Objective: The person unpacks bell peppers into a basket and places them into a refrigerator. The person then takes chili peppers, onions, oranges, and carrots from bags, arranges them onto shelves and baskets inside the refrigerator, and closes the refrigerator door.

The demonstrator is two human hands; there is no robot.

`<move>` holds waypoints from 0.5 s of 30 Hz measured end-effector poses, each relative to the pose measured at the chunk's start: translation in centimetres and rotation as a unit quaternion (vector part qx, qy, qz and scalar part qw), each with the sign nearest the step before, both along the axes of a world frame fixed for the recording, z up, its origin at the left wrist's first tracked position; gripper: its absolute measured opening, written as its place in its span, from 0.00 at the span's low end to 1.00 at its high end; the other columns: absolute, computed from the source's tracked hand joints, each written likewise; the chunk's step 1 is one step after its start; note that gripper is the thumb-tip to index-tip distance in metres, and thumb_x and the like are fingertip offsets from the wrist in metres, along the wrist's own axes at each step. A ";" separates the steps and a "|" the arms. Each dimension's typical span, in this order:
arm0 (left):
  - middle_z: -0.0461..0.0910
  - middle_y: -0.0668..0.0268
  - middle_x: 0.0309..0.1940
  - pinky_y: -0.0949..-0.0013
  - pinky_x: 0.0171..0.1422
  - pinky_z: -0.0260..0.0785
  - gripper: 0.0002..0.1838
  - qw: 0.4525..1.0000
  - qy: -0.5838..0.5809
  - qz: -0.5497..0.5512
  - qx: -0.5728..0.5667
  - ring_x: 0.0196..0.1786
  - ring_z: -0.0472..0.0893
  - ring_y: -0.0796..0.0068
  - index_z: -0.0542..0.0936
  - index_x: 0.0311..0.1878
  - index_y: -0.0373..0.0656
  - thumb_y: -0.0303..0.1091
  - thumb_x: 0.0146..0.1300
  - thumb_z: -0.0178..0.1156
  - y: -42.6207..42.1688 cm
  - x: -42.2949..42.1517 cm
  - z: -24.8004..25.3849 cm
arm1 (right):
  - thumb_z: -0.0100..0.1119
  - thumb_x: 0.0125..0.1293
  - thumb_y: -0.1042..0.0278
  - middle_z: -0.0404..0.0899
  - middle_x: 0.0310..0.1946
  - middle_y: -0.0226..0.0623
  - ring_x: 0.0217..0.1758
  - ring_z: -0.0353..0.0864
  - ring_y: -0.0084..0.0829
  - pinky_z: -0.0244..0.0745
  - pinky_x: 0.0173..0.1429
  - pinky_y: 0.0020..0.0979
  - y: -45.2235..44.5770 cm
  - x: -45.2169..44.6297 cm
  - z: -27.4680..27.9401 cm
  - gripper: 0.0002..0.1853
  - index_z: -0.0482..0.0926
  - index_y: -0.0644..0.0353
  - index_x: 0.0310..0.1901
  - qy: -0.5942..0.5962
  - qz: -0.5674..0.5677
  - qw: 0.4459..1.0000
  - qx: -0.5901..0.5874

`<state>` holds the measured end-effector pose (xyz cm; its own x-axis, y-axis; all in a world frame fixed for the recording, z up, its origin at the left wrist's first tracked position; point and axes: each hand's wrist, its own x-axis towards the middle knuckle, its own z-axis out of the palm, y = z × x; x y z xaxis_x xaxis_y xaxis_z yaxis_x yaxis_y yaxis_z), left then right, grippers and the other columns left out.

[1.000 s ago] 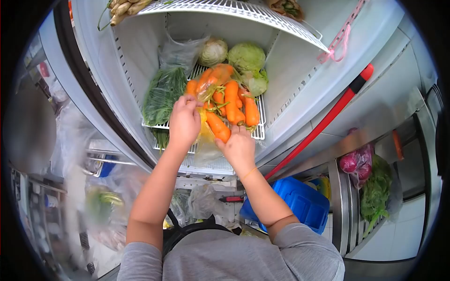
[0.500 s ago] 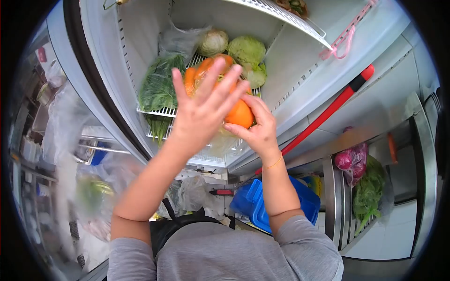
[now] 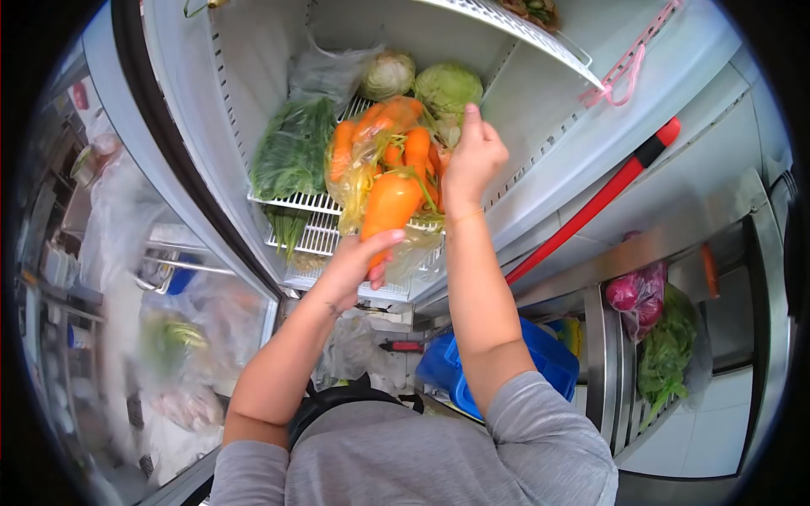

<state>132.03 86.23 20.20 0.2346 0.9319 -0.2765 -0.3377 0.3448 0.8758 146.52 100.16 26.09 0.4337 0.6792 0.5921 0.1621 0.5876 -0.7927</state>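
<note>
A thick orange carrot (image 3: pixel 391 205) rests in my left hand (image 3: pixel 359 263), its narrow end gripped by the thumb and fingers and its green-stemmed top pointing away from me. Just behind it, more carrots (image 3: pixel 417 150) lie in an open clear plastic bag (image 3: pixel 348 190) on the white wire fridge shelf (image 3: pixel 314 202). To the right of the bag, my right hand (image 3: pixel 474 164) is raised with its fingers curled closed; whatever they hold, if anything, is hidden. A green cabbage (image 3: pixel 447 87) sits behind that hand.
Bagged leafy greens (image 3: pixel 295 148) lie left of the carrots, and a pale cabbage (image 3: pixel 388 76) stands at the back. An upper shelf (image 3: pixel 515 29) overhangs the right. A red pole (image 3: pixel 591 202) leans outside; a blue bin (image 3: pixel 540 363) stands below.
My left hand has moved down from over the carrots, and now grips the carrot's narrow end. My right hand has left the carrot and risen to the right, its fingers curled.
</note>
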 end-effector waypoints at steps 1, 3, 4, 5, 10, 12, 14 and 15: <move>0.64 0.73 0.10 0.75 0.19 0.57 0.23 1.000 0.000 0.013 -0.008 0.13 0.64 0.81 0.73 0.26 0.42 0.52 0.54 0.68 -0.4 -0.6 -0.3 | 0.59 0.67 0.61 0.61 0.13 0.25 0.18 0.55 0.17 0.49 0.22 0.28 0.6 0.3 0.2 0.22 0.70 0.64 0.18 0.068 0.023 0.997 -0.011; 0.66 0.73 0.11 0.75 0.18 0.57 0.22 0.998 0.052 0.046 0.010 0.12 0.64 0.82 0.73 0.26 0.41 0.50 0.54 0.68 -0.6 -2.0 -0.8 | 0.61 0.64 0.57 0.74 0.23 0.34 0.27 0.69 0.27 0.63 0.33 0.31 1.6 0.5 -0.4 0.17 0.77 0.64 0.27 -0.166 0.026 0.985 -0.046; 0.66 0.73 0.12 0.76 0.18 0.57 0.21 0.995 0.084 0.058 0.025 0.13 0.65 0.83 0.73 0.26 0.41 0.49 0.55 0.68 -0.7 -2.6 -0.8 | 0.62 0.64 0.56 0.77 0.27 0.36 0.32 0.72 0.31 0.66 0.39 0.32 2.6 0.5 -1.7 0.16 0.79 0.63 0.29 -0.310 0.013 0.950 0.017; 0.66 0.73 0.12 0.76 0.19 0.58 0.20 0.990 0.114 0.069 0.040 0.13 0.65 0.83 0.72 0.27 0.41 0.47 0.56 0.67 -0.8 -3.2 -0.7 | 0.62 0.63 0.54 0.80 0.32 0.38 0.37 0.75 0.35 0.69 0.44 0.33 3.4 0.6 -2.7 0.16 0.81 0.62 0.32 -0.446 0.000 0.891 0.080; 0.68 0.73 0.13 0.76 0.17 0.56 0.20 0.982 0.165 0.088 0.019 0.13 0.65 0.85 0.79 0.28 0.37 0.47 0.51 0.71 -2.1 -5.0 -1.0 | 0.65 0.60 0.60 0.80 0.40 0.40 0.45 0.76 0.34 0.70 0.51 0.33 -5.5 0.1 -1.1 0.13 0.82 0.60 0.41 -0.361 0.151 0.920 -0.018; 0.72 0.70 0.14 0.74 0.20 0.61 0.21 0.969 0.239 0.055 0.011 0.15 0.69 0.82 0.81 0.31 0.37 0.48 0.49 0.72 -3.3 -5.5 -1.2 | 0.65 0.60 0.65 0.80 0.36 0.39 0.39 0.77 0.29 0.72 0.43 0.30 -8.9 -0.4 -2.4 0.10 0.81 0.61 0.39 -0.243 0.335 0.895 -0.166; 0.80 0.65 0.20 0.69 0.30 0.71 0.24 0.945 0.320 0.056 0.042 0.21 0.77 0.75 0.83 0.34 0.37 0.50 0.46 0.73 -4.7 -5.8 -2.5 | 0.65 0.60 0.68 0.79 0.31 0.36 0.34 0.78 0.25 0.72 0.38 0.29 -11.0 -0.2 -3.6 0.08 0.80 0.62 0.37 -0.146 0.426 0.820 -0.352; 0.79 0.67 0.20 0.71 0.29 0.70 0.23 0.932 0.352 0.061 0.054 0.21 0.76 0.77 0.83 0.33 0.36 0.49 0.46 0.73 -5.2 -6.0 -3.2 | 0.65 0.61 0.69 0.79 0.30 0.36 0.33 0.78 0.26 0.72 0.37 0.29 -11.7 -0.1 -4.0 0.07 0.80 0.63 0.37 -0.240 0.394 0.830 -0.313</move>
